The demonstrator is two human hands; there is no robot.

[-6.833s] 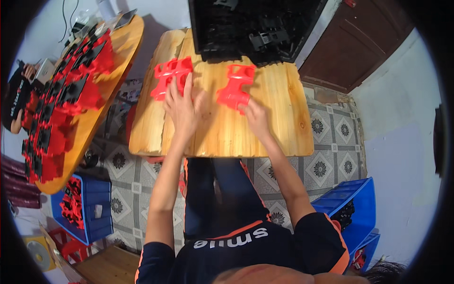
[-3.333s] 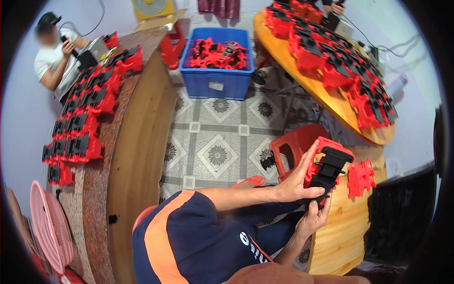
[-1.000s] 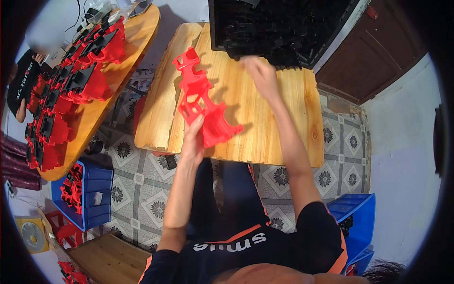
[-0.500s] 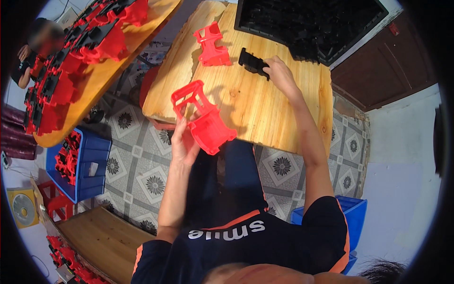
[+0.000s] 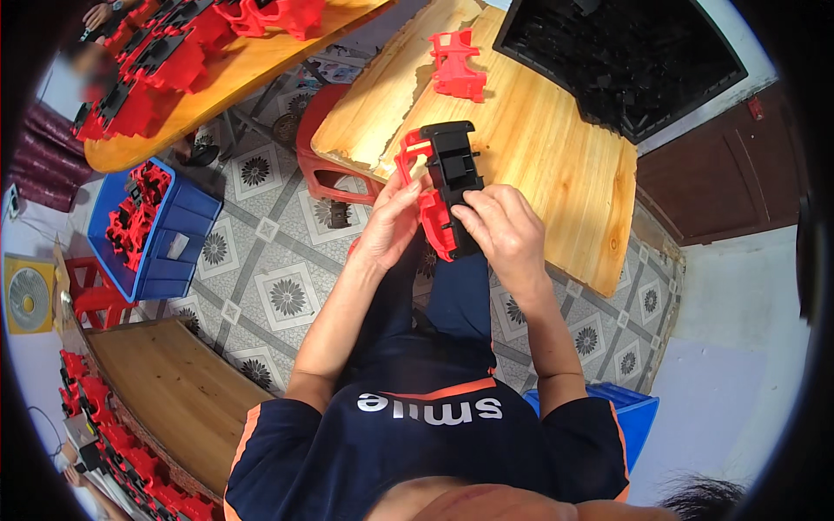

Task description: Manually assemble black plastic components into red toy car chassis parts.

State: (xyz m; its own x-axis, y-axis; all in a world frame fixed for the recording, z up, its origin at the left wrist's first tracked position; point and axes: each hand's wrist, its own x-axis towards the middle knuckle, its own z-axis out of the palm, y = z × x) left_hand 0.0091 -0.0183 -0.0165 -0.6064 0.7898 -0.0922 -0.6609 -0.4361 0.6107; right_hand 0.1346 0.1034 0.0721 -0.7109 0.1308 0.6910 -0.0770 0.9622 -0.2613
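My left hand is closed around a red plastic frame with an open window at its far end. A black plastic part with raised walls lies against the right side of that frame. Its lower right edge is gripped by the fingers of my right hand. Both pieces are in the air at the near edge of the wooden table. Whether the two are fastened together I cannot tell. Farther off on the table stands a second red plastic frame.
A large black tray of black parts lies at the far right. Red-and-black assemblies crowd another table at the left. Blue crates and a red stool stand around me. Another person's hand shows far left.
My right hand has lifted the black part off the table and brought it against the red frame. My left hand has moved right with the frame and turned it. The view has shifted.
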